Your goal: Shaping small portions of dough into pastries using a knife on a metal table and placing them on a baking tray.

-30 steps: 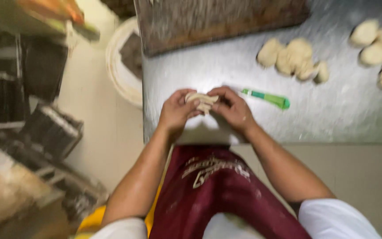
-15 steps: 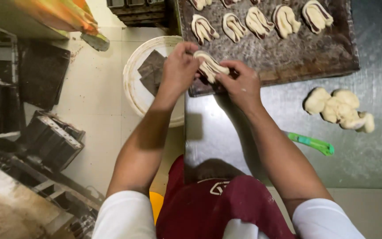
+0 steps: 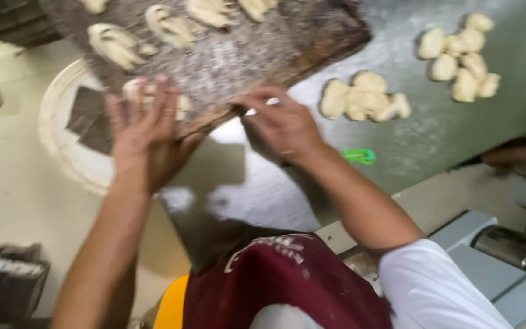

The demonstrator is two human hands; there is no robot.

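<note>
Apron: a dark red apron [image 3: 275, 280] fills the near edge of the view, over a white sleeve [image 3: 433, 292].
Left hand: the left hand [image 3: 147, 131] lies flat with fingers spread open on a shaped dough piece [image 3: 138, 91] at the near edge of the wooden board [image 3: 245, 61], pressing rather than gripping it.
Right hand: the right hand [image 3: 284, 125] rests at the board's near edge, fingers loosely curled and open; it holds nothing that I can make out.
Table: the floured steel table [image 3: 263, 189] carries the board at its left end, the board's corner jutting over a white round bin [image 3: 62, 146] on the floor.
Tool: a green-handled tool [image 3: 360, 156] lies on the table just right of the right wrist.
Done: at least 4 more shaped pieces [image 3: 114, 42] sit in a row farther back on the board.
Left: judged from the table, 2 clusters of plain dough lumps, 1 near [image 3: 363, 97] and 1 far [image 3: 461, 55], are not yet shaped, so much work remains.
Other person: a hand [image 3: 512, 155] shows at the right edge.
</note>
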